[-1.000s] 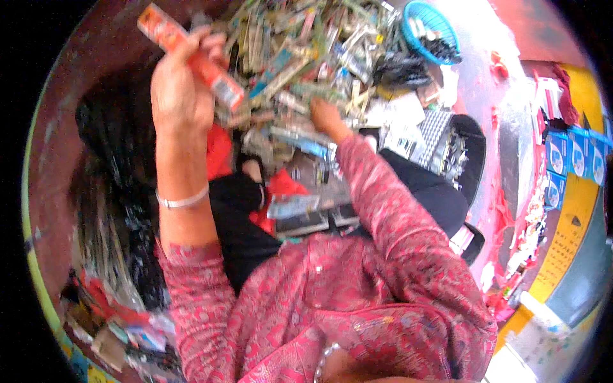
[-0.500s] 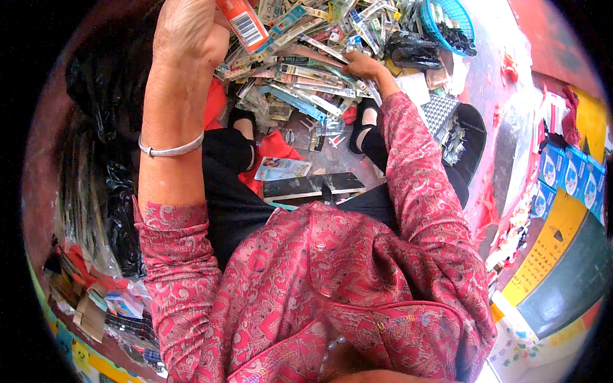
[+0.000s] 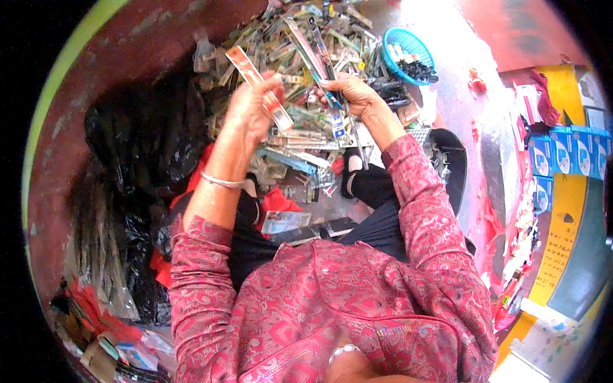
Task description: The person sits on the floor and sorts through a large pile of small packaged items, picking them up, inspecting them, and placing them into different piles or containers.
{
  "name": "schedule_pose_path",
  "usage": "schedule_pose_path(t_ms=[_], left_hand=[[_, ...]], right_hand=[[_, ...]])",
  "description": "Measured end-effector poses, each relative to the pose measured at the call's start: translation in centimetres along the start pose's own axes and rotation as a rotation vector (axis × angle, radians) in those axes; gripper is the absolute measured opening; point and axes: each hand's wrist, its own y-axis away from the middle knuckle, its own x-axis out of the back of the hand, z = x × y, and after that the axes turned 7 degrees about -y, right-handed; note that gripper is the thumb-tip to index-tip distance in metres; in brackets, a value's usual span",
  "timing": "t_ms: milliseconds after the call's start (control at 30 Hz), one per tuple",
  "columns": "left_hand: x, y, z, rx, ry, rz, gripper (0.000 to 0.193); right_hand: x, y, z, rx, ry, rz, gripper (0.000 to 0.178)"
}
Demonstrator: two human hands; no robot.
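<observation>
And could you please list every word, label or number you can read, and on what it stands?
None is clear enough to quote.
Orange packet in the left hand: print blurred.
Long packets in the right hand: too small.
Pile of packets: too small.
Blue boxes: too small.
Yellow strip: dark writing, too small.

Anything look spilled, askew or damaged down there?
Yes: the heap of slim packets looks disorderly, its pieces crisscrossing at all angles, and a crumpled red sheet lies near the left foot. No clear damage shows.
</observation>
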Motion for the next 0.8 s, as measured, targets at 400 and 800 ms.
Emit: schedule_pose_path(t_ms=[400, 800], left_hand=[[-4.8, 0.5, -2.7, 0.176, -0.064, -0.31, 0.038], [-6.5, 0.3, -1.9, 0.029, 0.09, -0.099, 0.027]], right_hand=[[-8.0, 7.1, 2.8, 0.245, 0.475, 0.195, 0.016], [-6.9, 9.3, 1.5, 0.09, -0.082, -0.138, 0.046]])
